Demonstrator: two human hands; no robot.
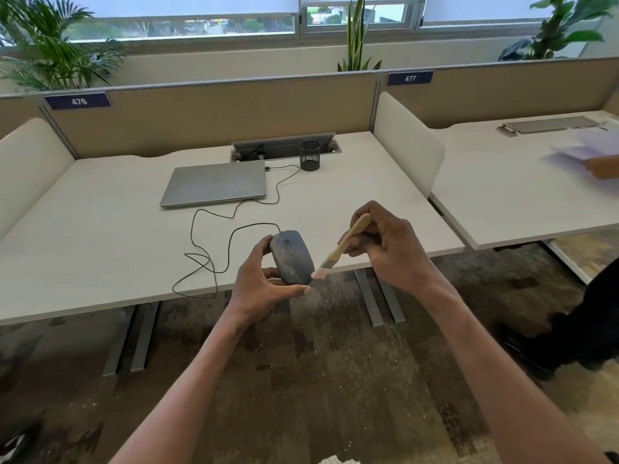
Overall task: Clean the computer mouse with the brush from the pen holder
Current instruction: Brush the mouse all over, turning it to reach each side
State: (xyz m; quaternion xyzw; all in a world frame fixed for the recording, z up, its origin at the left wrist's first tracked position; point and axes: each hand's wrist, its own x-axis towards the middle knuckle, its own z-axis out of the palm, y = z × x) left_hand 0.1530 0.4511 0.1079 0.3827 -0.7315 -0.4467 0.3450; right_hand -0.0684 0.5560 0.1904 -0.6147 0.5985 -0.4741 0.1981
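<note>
- We see both forearms reaching forward over the near edge of the desk (100, 249), hands raised above it.
- The left hand (259, 286) cups the computer mouse (291, 257), fingers curled behind its left side and thumb stretched along its near end.
- The right hand (385, 244) clasps the wooden handle of the brush (345, 244), fingers wrapped round it, the handle slanting down to the left.
- The mouse is dark grey and dusty, with pale smudges over its shell; it is tilted, wheel end pointing away from us.
- Its cable (214, 249) trails in loops across the desk towards the closed laptop (214, 185).
- The brush's pale bristles touch the mouse's lower right edge, just beside the left thumb tip.
- The black mesh pen holder (309, 155) stands upright at the back of the desk, right of the laptop.
</note>
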